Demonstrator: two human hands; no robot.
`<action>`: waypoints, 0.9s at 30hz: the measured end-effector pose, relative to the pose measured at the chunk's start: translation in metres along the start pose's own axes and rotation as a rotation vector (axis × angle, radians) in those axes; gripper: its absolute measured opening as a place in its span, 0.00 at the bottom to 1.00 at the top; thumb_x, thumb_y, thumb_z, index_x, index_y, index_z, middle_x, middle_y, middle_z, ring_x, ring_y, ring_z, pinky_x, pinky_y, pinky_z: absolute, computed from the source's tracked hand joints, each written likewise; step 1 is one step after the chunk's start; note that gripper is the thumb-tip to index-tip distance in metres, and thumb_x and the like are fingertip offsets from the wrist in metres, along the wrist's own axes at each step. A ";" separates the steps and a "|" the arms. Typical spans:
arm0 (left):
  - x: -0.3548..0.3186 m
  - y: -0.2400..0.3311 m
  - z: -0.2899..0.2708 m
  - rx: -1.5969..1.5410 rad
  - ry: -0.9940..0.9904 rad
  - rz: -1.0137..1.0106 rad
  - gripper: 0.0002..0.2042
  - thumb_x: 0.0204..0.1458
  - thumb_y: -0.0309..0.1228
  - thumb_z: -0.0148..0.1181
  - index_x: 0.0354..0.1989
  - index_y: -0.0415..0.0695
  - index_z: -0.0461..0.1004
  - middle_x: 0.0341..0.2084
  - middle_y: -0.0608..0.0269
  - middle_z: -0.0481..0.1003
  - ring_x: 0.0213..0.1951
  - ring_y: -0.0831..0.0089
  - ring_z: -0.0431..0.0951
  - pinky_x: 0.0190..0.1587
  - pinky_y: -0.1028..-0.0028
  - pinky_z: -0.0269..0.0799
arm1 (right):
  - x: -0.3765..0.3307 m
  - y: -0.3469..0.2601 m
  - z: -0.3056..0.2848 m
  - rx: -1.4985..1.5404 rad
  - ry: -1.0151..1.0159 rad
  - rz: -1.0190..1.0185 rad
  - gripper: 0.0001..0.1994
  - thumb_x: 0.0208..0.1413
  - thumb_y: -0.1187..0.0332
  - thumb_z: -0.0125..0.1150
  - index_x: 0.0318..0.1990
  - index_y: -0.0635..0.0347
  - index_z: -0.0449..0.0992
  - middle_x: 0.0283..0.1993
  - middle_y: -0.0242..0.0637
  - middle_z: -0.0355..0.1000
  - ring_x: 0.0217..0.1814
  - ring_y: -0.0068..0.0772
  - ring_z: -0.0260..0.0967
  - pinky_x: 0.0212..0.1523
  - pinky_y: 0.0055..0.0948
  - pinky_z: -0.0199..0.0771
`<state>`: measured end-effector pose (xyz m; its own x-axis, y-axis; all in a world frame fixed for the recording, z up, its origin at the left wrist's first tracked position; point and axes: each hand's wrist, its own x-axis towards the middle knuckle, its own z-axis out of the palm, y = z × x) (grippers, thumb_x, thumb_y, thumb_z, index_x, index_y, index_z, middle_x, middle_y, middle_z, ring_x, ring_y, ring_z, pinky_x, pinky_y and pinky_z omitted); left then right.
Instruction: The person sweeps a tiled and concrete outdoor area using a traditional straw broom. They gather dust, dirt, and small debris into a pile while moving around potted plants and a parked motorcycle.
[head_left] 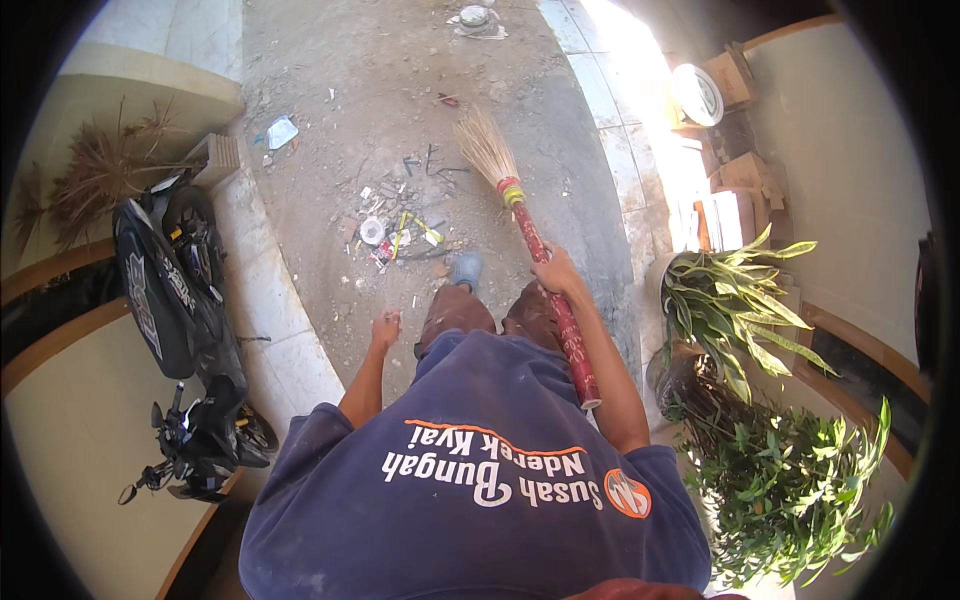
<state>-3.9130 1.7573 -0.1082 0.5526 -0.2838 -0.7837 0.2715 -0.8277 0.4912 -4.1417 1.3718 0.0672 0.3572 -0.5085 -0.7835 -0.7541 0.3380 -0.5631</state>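
Note:
A broom (pixel 548 262) with pale straw bristles, yellow binding and a red patterned handle slants across my right side. Wrapped round the handle is my right hand (pixel 556 270), and the bristles point away from me to the ground. My left hand (pixel 386 328) hangs in the air at my left side, fingers curled in, with nothing visible in it. Ahead of my feet lies a heap of litter (pixel 385 230) with white scraps, yellow strips and a round white piece. Dark bent bits (pixel 430 163) lie between this heap and the bristles.
A black motorbike (pixel 185 320) stands along the left wall. A crumpled pale blue-white piece (pixel 282 132) lies on the dusty ground (pixel 350 60). Potted plants (pixel 735 310) and cardboard boxes (pixel 748 178) line the right side. A round white object (pixel 474 16) sits far ahead.

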 end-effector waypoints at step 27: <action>-0.336 -0.088 0.490 -0.550 0.892 -0.419 0.11 0.55 0.35 0.55 0.42 0.44 0.74 0.31 0.58 0.79 0.29 0.72 0.78 0.32 0.70 0.73 | 0.118 0.117 0.009 -0.657 -0.992 0.180 0.05 0.50 0.75 0.57 0.35 0.59 0.71 0.18 0.33 0.64 0.14 0.25 0.62 0.13 0.27 0.64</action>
<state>-4.5092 1.6883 -0.0746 0.6418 0.5960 -0.4826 0.7563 -0.3882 0.5265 -4.1830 1.3586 -0.0936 0.2690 0.4325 -0.8606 -0.8707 -0.2729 -0.4092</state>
